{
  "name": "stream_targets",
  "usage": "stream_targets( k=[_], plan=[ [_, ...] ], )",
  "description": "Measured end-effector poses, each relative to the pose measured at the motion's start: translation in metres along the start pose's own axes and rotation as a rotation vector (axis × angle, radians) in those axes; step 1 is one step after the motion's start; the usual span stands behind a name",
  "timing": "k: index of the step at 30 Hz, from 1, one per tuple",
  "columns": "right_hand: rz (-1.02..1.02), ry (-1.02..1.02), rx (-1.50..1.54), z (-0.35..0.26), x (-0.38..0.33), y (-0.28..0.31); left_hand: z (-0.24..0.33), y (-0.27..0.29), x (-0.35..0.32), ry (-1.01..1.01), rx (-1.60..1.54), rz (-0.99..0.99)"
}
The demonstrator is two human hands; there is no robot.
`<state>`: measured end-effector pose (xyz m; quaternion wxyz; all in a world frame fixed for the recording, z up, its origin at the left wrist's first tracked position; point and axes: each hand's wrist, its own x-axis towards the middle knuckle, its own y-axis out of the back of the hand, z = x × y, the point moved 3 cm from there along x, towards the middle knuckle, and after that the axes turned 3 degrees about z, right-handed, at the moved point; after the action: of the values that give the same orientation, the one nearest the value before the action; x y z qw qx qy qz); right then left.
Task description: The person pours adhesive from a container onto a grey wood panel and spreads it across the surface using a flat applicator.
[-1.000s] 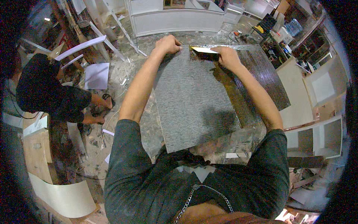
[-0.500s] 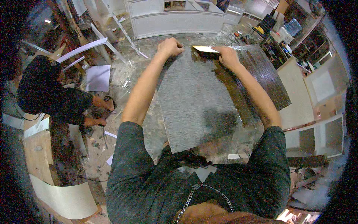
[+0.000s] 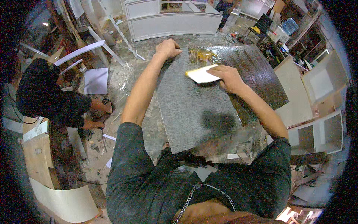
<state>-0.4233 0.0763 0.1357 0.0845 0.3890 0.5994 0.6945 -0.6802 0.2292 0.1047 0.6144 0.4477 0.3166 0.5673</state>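
Note:
Lying in front of me is a large grey sheet (image 3: 190,108) with a streaky surface. Its right part carries a dark, wet, glossy coating (image 3: 261,76), and a thick yellow-brown patch of glue (image 3: 203,56) sits near the far edge. My left hand (image 3: 168,49) is closed on the sheet's far left corner, its fingertips partly hidden. My right hand (image 3: 230,79) grips a flat white spreader (image 3: 203,75), thumb and fingers pressed together. Yellow glue shows along the spreader's left edge, which is over the grey part just nearer than the patch.
To the left a person (image 3: 48,89) in dark clothes crouches beside a pale square board (image 3: 96,81). A white panelled cabinet (image 3: 175,26) stands at the far side, with another person's legs (image 3: 225,16) by it. Pale panels (image 3: 317,82) lean at right. Scraps litter the floor.
My right hand has drawn the spreader from the far edge toward me, uncovering the glue patch. My left hand stays at the corner. A person's legs have come into view at the far side.

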Motion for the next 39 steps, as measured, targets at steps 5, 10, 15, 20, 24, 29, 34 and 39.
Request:
stream_targets(
  k=[5,10,15,20,24,29,34,39],
  plan=[
    [0.183,-0.128,0.014,0.046,0.007,0.015,-0.009,-0.006,0.006,-0.018,-0.026,-0.046],
    [0.001,-0.394,-0.283,0.109,0.018,-0.002,-0.004,-0.002,0.003,-0.019,-0.012,0.003],
    [0.01,-0.39,-0.297,0.135,0.021,-0.028,0.004,-0.001,-0.004,-0.018,0.003,-0.008],
    [0.047,-0.26,-0.221,0.117,0.025,-0.027,0.0,-0.003,-0.006,-0.008,-0.026,-0.015],
    [-0.084,-0.164,-0.146,0.104,0.009,-0.002,0.003,-0.004,-0.007,-0.007,-0.089,-0.007],
    [-0.208,-0.163,-0.093,0.09,-0.036,0.029,-0.008,-0.029,0.019,-0.025,-0.077,-0.012],
    [-0.247,-0.197,-0.008,0.056,-0.097,0.059,0.012,-0.024,0.014,-0.061,-0.034,-0.048],
    [-0.267,-0.143,0.096,-0.01,-0.132,0.097,-0.01,-0.01,0.006,-0.014,-0.03,-0.079]
  ],
)
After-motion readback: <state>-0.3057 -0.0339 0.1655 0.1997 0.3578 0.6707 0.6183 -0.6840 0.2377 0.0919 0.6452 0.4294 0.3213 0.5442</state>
